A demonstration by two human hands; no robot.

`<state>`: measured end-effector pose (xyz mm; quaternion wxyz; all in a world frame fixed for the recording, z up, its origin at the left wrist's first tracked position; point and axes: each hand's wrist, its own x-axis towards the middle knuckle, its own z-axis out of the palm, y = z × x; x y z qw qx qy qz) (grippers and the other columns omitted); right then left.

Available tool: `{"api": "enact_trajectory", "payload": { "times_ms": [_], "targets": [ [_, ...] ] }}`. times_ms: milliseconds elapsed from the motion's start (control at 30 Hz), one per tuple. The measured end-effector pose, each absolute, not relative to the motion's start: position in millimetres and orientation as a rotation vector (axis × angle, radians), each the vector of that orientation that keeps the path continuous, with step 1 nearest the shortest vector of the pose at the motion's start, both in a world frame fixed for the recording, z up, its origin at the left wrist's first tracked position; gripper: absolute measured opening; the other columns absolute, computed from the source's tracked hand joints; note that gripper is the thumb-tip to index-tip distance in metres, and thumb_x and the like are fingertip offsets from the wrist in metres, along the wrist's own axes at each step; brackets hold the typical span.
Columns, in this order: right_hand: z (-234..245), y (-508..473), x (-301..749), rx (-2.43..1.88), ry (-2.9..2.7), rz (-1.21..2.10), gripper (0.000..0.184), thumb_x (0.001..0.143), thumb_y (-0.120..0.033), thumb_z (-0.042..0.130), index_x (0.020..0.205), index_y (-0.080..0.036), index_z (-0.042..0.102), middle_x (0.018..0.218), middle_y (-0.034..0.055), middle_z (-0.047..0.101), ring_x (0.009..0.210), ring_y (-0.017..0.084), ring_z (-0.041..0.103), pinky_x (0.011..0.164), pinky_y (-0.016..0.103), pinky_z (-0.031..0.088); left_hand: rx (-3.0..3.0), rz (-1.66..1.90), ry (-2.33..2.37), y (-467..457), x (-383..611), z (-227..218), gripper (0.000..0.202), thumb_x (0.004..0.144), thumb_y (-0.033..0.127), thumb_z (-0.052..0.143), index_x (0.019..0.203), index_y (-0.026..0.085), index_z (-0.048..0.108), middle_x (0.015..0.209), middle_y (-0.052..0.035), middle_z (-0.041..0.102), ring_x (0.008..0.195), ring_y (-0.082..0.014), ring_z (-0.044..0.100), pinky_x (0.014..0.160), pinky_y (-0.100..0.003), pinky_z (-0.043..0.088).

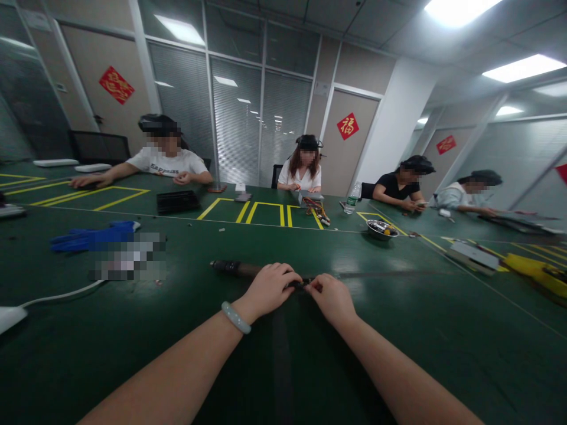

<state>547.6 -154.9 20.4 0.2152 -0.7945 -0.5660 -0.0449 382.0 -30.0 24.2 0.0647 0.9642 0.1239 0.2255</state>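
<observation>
Over the green table [186,330], both my hands meet at a small dark part [303,283] whose kind I cannot make out. My left hand [271,288], with a pale bangle on its wrist, has its fingers bent onto the part's left side. My right hand [331,298] pinches at its right end, the fingertips of both hands almost touching. A dark cylindrical tool [233,268], like an electric screwdriver with a narrow tip pointing left, lies just beyond my left hand. Its right end is hidden behind that hand.
Blue gloves [95,237] and a white cable [66,296] lie to the left. A metal bowl [381,229] of small parts stands right of centre, near a water bottle [352,199]. Farther right is a yellow object [534,273]. Several people sit along the far side.
</observation>
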Motion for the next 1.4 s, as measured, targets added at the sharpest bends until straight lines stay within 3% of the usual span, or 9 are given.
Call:
{"api": "enact_trajectory", "payload": {
  "times_ms": [300, 500, 600, 700, 833, 1067, 1400],
  "targets": [
    [19.3, -149.9, 547.7, -2.130, -1.677, -0.210, 0.014, 0.091, -0.025, 0.053, 0.095, -0.025, 0.066, 0.094, 0.0019, 0.067, 0.088, 0.016, 0.061, 0.080, 0.027, 0.043, 2.911, 0.692, 0.374, -29.1, 383.5, 20.1, 0.027, 0.089, 0.024, 0.056, 0.115, 0.030, 0.059, 0.116, -0.0030, 0.057, 0.107, -0.0225, 0.052, 0.094, -0.040, 0.039],
    [16.5, -144.0, 550.7, -2.043, -1.826, -0.351, 0.015, 0.092, -0.022, 0.050, 0.092, -0.022, 0.065, 0.100, 0.0051, 0.065, 0.095, 0.019, 0.059, 0.086, 0.032, 0.044, 2.904, 0.708, 0.359, -28.9, 382.2, 21.5, 0.029, 0.089, 0.023, 0.056, 0.118, 0.029, 0.057, 0.116, -0.0025, 0.058, 0.107, -0.0218, 0.053, 0.095, -0.039, 0.039],
    [9.8, -138.4, 555.4, -1.964, -1.892, -0.412, 0.012, 0.090, -0.017, 0.051, 0.091, -0.020, 0.063, 0.115, 0.0062, 0.063, 0.114, 0.022, 0.054, 0.102, 0.041, 0.037, 2.911, 0.722, 0.346, -29.6, 381.5, 23.5, 0.029, 0.089, 0.023, 0.057, 0.117, 0.029, 0.058, 0.115, -0.0027, 0.058, 0.107, -0.0221, 0.053, 0.094, -0.040, 0.040],
    [3.4, -132.9, 560.2, -1.940, -1.976, -0.400, 0.013, 0.091, -0.013, 0.047, 0.094, -0.019, 0.059, 0.106, 0.0045, 0.066, 0.113, 0.019, 0.056, 0.112, 0.046, 0.025, 2.924, 0.722, 0.334, -29.6, 380.8, 24.4, 0.029, 0.088, 0.023, 0.058, 0.117, 0.029, 0.057, 0.114, -0.0028, 0.058, 0.107, -0.0222, 0.053, 0.094, -0.040, 0.040],
    [3.0, -129.3, 561.8, -1.982, -2.049, -0.404, 0.012, 0.091, -0.012, 0.045, 0.092, -0.019, 0.055, 0.087, 0.0016, 0.063, 0.090, 0.016, 0.060, 0.108, 0.038, 0.030, 2.941, 0.723, 0.336, -28.3, 380.5, 22.4, 0.032, 0.087, 0.023, 0.060, 0.118, 0.029, 0.057, 0.116, -0.0032, 0.058, 0.109, -0.0220, 0.053, 0.096, -0.040, 0.040],
    [8.1, -128.0, 557.9, -2.060, -2.070, -0.489, 0.009, 0.090, -0.010, 0.047, 0.090, -0.018, 0.052, 0.089, 0.0042, 0.059, 0.088, 0.019, 0.055, 0.090, 0.034, 0.038, 3.004, 0.800, 0.313, -25.5, 377.4, 22.0, 0.048, 0.086, 0.026, 0.062, 0.131, 0.031, 0.048, 0.131, -0.0021, 0.055, 0.128, -0.0228, 0.044, 0.114, -0.048, 0.020],
    [9.8, -185.4, 640.8, -2.314, -1.888, -0.475, 0.010, 0.092, -0.019, 0.046, 0.087, -0.018, 0.054, 0.087, 0.0075, 0.063, 0.084, 0.022, 0.058, 0.083, 0.034, 0.037, 3.012, 0.824, 0.406, -18.1, 365.2, 24.6, 0.073, 0.085, 0.038, 0.063, 0.147, 0.031, 0.025, 0.147, -0.0039, 0.041, 0.140, -0.0254, 0.027, 0.116, -0.051, 0.014]
  ]
}}
